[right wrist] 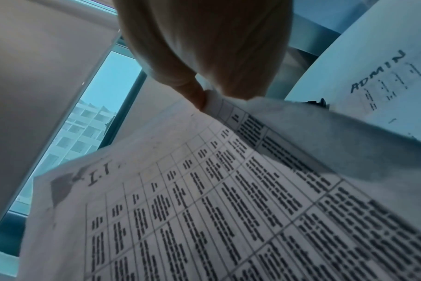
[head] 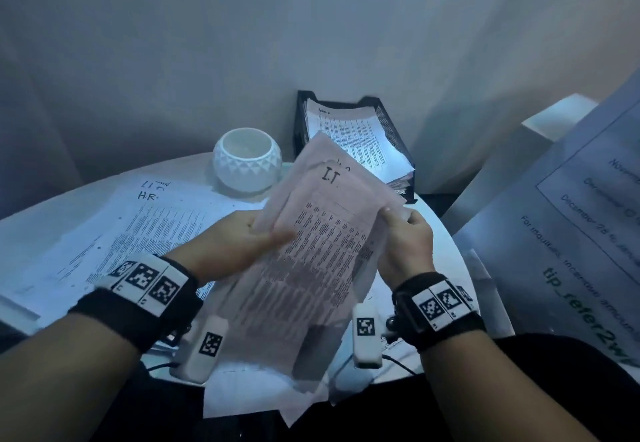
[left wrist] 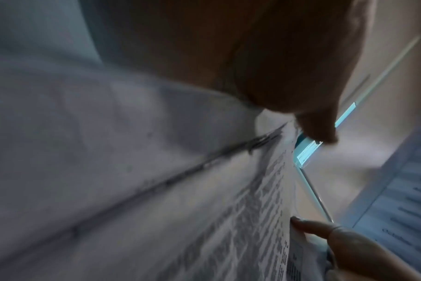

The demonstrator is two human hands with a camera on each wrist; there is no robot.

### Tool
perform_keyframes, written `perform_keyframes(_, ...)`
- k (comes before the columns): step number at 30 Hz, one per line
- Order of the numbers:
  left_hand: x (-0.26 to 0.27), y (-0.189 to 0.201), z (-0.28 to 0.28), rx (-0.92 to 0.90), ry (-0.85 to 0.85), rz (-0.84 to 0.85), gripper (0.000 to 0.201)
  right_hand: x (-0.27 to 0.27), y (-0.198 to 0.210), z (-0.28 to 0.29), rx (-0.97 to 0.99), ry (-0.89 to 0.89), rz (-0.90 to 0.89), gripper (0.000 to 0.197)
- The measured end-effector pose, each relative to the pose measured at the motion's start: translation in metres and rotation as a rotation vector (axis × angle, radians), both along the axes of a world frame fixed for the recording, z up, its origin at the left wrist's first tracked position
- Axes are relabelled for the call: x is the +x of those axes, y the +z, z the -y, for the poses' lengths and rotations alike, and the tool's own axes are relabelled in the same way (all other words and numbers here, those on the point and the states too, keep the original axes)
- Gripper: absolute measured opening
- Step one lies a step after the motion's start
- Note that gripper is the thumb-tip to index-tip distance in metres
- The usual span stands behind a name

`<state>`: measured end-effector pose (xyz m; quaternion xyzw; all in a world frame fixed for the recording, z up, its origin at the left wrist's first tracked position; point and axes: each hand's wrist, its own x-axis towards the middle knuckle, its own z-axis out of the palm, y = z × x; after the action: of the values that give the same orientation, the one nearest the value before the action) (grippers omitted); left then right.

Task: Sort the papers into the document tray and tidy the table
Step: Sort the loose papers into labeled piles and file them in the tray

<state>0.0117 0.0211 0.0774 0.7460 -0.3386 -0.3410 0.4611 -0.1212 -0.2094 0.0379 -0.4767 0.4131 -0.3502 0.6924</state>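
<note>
Both hands, left hand (head: 230, 244) and right hand (head: 407, 239), are pinching the I.T. papers (head: 322, 251). Holding the edges even should help them slide into the tray (head: 394, 136).

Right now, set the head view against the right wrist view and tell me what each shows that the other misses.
Only the head view shows the black mesh document tray, the white faceted round pot, the white round table, the sheets marked HR and the left hand. Only the right wrist view shows a window with a building outside. Both show the right hand pinching the printed sheets marked I.T.
</note>
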Motion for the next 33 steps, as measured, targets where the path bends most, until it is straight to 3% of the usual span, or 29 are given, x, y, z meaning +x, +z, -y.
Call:
perform_keyframes(2, 0.004, -0.006, 0.001, 0.145, 0.045, 0.212, 0.021, 0.001, -0.002, 0.002, 0.029, -0.015, -0.018, 0.022)
perform_keyframes(5, 0.013, -0.011, -0.002, 0.218, 0.154, 0.371, 0.024, -0.002, -0.014, 0.015, 0.037, 0.048, -0.116, 0.012)
perform_keyframes(7, 0.023, -0.010, -0.007, 0.223, 0.227, 0.399, 0.028, -0.012, -0.032, 0.027, 0.035, 0.100, -0.281, 0.011)
perform_keyframes(11, 0.035, 0.003, -0.018, 0.212, 0.357, 0.411, 0.025, -0.037, -0.081, 0.047, 0.027, 0.213, -0.677, 0.046)
perform_keyframes(14, 0.036, 0.010, -0.022, 0.168, 0.434, 0.371, 0.023, -0.047, -0.114, 0.057, -0.088, 0.298, -1.014, 0.070)
perform_keyframes(17, 0.039, 0.010, -0.025, 0.181, 0.448, 0.360, 0.023, -0.051, -0.132, 0.058, -0.187, 0.357, -1.170, 0.076)
perform_keyframes(20, 0.040, 0.008, -0.026, 0.218, 0.439, 0.361, 0.026, -0.052, -0.138, 0.061, -0.189, 0.386, -1.152, 0.065)
perform_keyframes(23, 0.039, 0.006, -0.025, 0.244, 0.436, 0.376, 0.029, -0.047, -0.131, 0.065, -0.248, 0.382, -1.098, 0.029)
perform_keyframes(28, 0.041, 0.007, -0.024, 0.291, 0.451, 0.416, 0.022, -0.033, -0.058, 0.062, -0.322, 0.334, -0.560, 0.003)
perform_keyframes(33, 0.043, 0.009, -0.025, 0.288, 0.495, 0.412, 0.018, -0.031, 0.024, 0.064, -0.459, 0.205, -0.167, 0.012)
